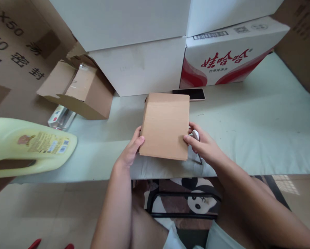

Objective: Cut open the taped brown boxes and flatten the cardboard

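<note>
we are seeing the small cardboard box (pixel 165 126) at the middle of the frame, lying on the near part of the worktop (pixel 248 131). the left hand (pixel 130 150) is clasping its lower left edge, thumb on top. the right hand (pixel 203 145) is pinching its right edge while also tucking in a small white object (pixel 195 135) that we are not managing to identify. we are judging the box light, stiff yet crushable, dry and matte, so gripping opposite side edges is looking soundest. we are counting one such box, one phone (pixel 188 93) just behind it, one open carton (pixel 84 90) at the upper left, one yellow jug (pixel 27 147) at the left, and three plain white cartons (pixel 139 65) and one red-printed carton (pixel 230 55) along the top.
</note>
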Available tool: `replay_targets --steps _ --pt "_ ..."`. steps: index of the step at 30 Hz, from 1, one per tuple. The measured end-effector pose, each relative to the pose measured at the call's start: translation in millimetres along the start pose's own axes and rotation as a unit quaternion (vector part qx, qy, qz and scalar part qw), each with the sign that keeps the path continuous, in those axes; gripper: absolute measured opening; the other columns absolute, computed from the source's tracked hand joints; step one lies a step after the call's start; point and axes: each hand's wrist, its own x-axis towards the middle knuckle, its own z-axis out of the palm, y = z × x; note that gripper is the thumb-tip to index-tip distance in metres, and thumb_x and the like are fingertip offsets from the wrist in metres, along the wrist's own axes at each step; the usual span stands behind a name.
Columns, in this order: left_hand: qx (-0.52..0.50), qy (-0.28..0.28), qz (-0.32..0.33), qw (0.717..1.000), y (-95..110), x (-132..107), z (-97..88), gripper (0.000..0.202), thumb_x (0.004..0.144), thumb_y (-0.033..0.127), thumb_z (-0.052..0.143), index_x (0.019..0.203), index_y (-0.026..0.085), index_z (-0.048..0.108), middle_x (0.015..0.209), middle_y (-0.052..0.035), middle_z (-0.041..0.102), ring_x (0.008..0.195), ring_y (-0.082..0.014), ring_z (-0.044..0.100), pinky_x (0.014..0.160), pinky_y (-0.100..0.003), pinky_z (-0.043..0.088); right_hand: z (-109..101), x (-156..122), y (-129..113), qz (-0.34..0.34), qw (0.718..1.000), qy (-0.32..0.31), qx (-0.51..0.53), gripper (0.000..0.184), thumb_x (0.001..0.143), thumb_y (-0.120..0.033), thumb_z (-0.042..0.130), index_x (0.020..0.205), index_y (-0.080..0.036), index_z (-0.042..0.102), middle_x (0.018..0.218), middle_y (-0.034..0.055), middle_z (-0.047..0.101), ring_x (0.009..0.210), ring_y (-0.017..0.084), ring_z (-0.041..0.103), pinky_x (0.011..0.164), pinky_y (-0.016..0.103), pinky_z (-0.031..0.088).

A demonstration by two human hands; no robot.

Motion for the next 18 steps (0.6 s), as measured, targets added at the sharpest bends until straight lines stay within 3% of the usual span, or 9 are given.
replay_targets --steps 18 --pt "0.008 0.005 0.007 1.0 -1.0 0.2 0.5 0.067 0.084 0.063 0.062 0.137 0.024 0.052 0.148 -0.0099 0.055 0.143 -0.0353 0.042 0.115 -0.045 0.034 1.8 -1.1 -2.7 0.012 1.0 -0.011 0.02 0.06 0.087 -0.044 0.059 0.141 -0.024 0.045 0.085 0.002 0.054 0.066 0.017 0.051 0.054 0.033 0.039"
